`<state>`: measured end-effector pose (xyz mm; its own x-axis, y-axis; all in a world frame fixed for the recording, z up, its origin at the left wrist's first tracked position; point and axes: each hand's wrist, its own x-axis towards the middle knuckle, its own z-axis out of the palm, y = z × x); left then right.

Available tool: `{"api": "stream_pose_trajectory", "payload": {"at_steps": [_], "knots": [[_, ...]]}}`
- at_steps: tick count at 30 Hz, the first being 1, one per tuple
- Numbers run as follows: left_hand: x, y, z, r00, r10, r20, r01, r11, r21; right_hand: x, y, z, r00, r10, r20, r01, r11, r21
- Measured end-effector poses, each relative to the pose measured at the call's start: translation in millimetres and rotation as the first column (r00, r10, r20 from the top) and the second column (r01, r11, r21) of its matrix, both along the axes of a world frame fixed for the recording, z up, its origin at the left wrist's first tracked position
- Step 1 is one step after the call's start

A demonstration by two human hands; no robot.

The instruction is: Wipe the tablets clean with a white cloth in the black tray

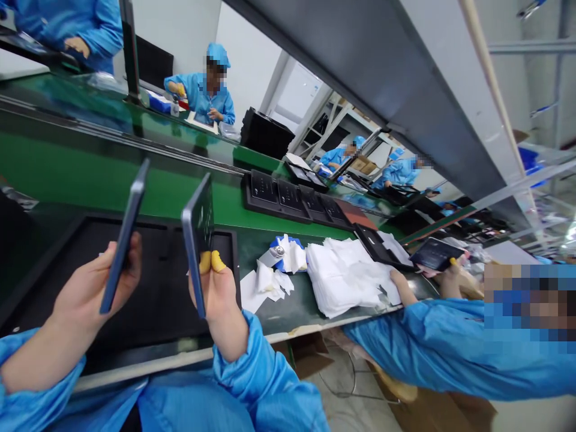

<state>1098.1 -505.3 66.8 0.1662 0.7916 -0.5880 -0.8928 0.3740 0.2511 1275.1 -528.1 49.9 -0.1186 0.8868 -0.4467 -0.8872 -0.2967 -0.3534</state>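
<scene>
My left hand [85,285] grips a thin blue-grey tablet [126,234] upright, seen almost edge-on. In my right hand [224,300] is a second tablet [194,252], also on edge, its dark face turned to the right. Yellow finger covers [216,261] show on the fingertips of that hand. The two tablets stand apart, roughly parallel. Beneath both hands lies a large black tray [155,312] with shallow compartments. What the far sides of the tablets look like is hidden from me.
A green conveyor belt [58,156] runs behind the bench, carrying black trays [252,207] of tablets. Right of me are crumpled papers [269,281] and a stack of white sheets [337,276]. A co-worker's blue sleeve [432,348] reaches in from the right. An overhead shelf [382,60] slants above.
</scene>
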Motion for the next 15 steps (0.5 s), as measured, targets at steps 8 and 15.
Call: {"api": "stream_pose_trajectory", "payload": {"at_steps": [8, 15], "knots": [[9.1, 6.3, -1.2, 0.999, 0.046, 0.013, -0.045, 0.998, -0.053, -13.8, 8.2, 5.7, 0.995, -0.031, 0.094, 0.022, 0.996, 0.089], [3.7, 7.9, 5.7, 0.996, 0.016, -0.093, -0.019, 0.999, -0.035, -12.7, 13.6, -11.1, 0.990, -0.081, 0.112, 0.079, 0.997, 0.024]]}}
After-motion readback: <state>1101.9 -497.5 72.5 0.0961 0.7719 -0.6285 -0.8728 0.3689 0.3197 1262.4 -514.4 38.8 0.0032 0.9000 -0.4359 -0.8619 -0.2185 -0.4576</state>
